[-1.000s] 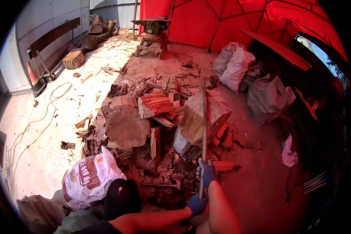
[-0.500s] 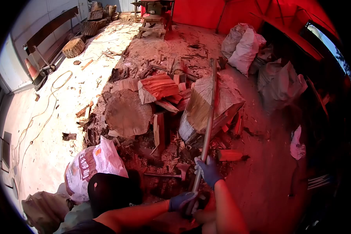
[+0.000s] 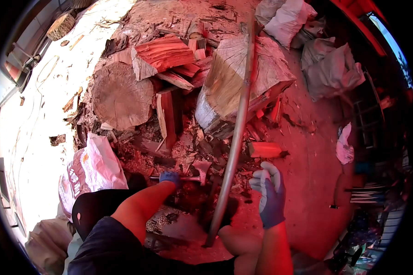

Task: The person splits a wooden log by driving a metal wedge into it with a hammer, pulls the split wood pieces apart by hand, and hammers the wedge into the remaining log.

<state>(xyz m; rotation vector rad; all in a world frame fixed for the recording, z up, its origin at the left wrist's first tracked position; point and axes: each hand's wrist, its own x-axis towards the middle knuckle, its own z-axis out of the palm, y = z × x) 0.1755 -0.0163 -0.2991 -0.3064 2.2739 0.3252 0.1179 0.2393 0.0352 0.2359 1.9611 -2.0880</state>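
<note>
My left hand (image 3: 170, 178), in a blue glove, is closed round the handle of a small axe (image 3: 202, 171) lying among bark and chips. To the right of the long metal pole (image 3: 237, 137), my gloved right hand (image 3: 270, 195) is raised with its fingers apart, holding nothing. The pole leans over the big split log (image 3: 231, 85), its lower end near my legs. A round log (image 3: 123, 95) stands to the left, with a split wood piece (image 3: 165, 56) behind it.
A printed white bag (image 3: 98, 165) stands by my left leg. Full sacks (image 3: 330, 68) sit at the upper right. A short wood piece (image 3: 265, 150) lies right of the pole, and a crumpled white bag (image 3: 344, 144) lies farther right.
Both hands have let go of the pole. My left hand has moved left and taken hold of the axe handle; my right hand has opened beside the pole. The view has tilted down.
</note>
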